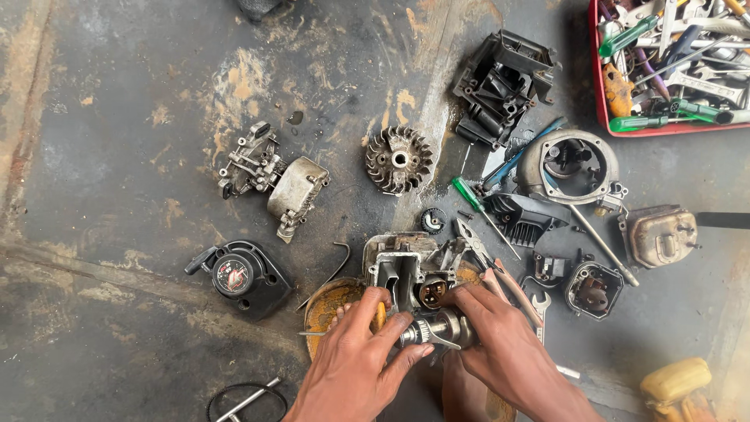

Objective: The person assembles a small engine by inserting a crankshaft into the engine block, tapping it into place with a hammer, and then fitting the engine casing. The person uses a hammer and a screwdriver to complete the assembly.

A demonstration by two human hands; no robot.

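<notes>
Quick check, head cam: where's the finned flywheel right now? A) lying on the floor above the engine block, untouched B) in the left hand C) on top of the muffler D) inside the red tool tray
A: the finned flywheel lies alone on the floor beyond the engine block, while the left hand and right hand both grip the metal shaft part nearer the camera.

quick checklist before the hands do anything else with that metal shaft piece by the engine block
1. Left hand on the shaft piece: fingers around its near end, ok.
2. Right hand on it as well: covers the other end, ok.
3. Engine block resting flat on the floor: ok.
4. Pliers within reach beside the right hand: ok.
5. Shaft seated in the block: hidden by the fingers, cannot tell.
6. Loose parts close around the block, such as the small gear: not ok.
</notes>
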